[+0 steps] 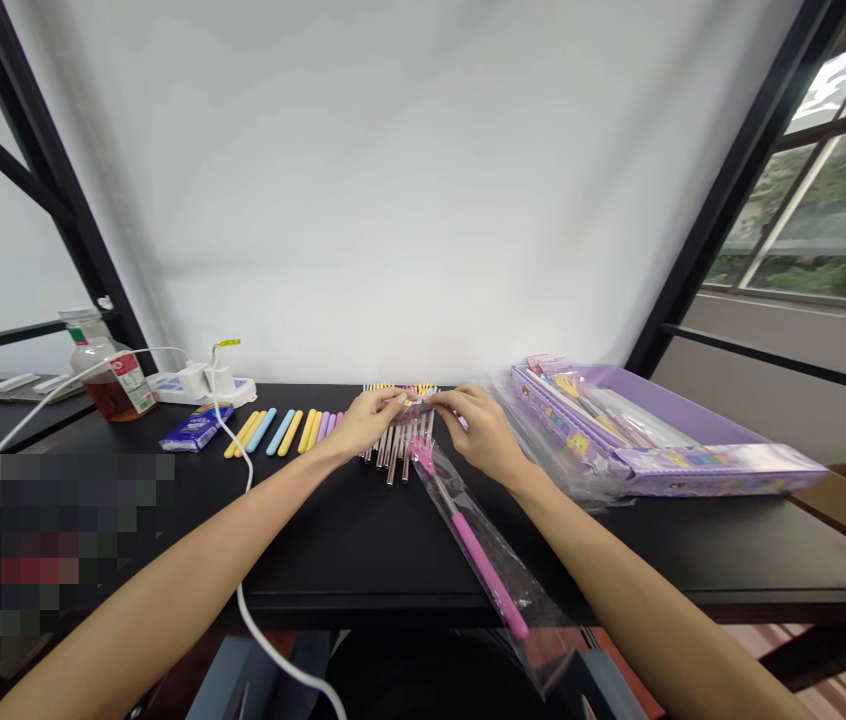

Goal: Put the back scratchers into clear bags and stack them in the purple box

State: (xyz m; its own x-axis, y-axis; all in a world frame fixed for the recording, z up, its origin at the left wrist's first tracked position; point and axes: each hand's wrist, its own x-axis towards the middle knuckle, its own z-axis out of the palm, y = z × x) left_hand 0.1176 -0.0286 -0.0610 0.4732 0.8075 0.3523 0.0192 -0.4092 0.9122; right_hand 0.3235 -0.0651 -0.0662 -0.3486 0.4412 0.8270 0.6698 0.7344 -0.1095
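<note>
A pink back scratcher [481, 560] with a claw-shaped head and a metal rod lies inside a clear plastic bag [494, 512]. The bag slants across the table, its lower end past the front edge. At its top end, my left hand [367, 422] pinches the plastic, fingers closed. My right hand [484, 430] is closed too, its thumb and fingers gripping the bag's other top corner. Behind and below the hands lie several metal rods [391, 465] with coloured tips, partly covered. Left of them is a row of yellow, blue and purple handles [289, 433].
At right stands an open purple box [723, 460] holding packaged pieces, with clear plastic bags [543, 440] beside it. A blue packet [196, 428], white power strip [241, 390] and bottle [112, 375] are at left. A white cable [243, 560] hangs over the front edge.
</note>
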